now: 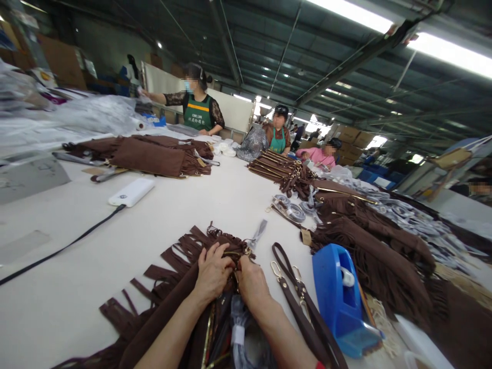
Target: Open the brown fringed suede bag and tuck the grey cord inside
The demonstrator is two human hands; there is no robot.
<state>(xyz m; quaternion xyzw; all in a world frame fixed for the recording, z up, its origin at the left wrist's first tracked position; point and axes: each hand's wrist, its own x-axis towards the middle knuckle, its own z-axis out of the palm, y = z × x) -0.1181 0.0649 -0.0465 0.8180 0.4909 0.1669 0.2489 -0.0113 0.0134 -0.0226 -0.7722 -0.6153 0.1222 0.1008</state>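
Two hands at work on one brown fringed bag [169,292], lying left of the blue tape dispenser [338,292], close to the near table edge. Left hand [212,271] curled over the bag's top edge, fingers pinched tight on the suede beside a gold ring [246,252]. Right hand [251,281] touching the left, fingertips tucked under and hidden; cannot tell what that grip closes on, though seemingly the same hardware. Grey strip [258,233] poking out just past the knuckles. Between bag and dispenser, a brown strap [295,292] with gold clips, loose and untouched. Beyond the dispenser, a heap of like bags [369,241]. Far to its left, a white power bank [131,192] on a black cable [61,250].

Judging by the pose: midway through working the ring at the bag's mouth, fastening apparently not yet finished. Next move probably calls for a steady pinch from the left and fine work on the small metal piece from the right. After that, only a short reach toward the dispenser for the strap, minding the fringe against snags.
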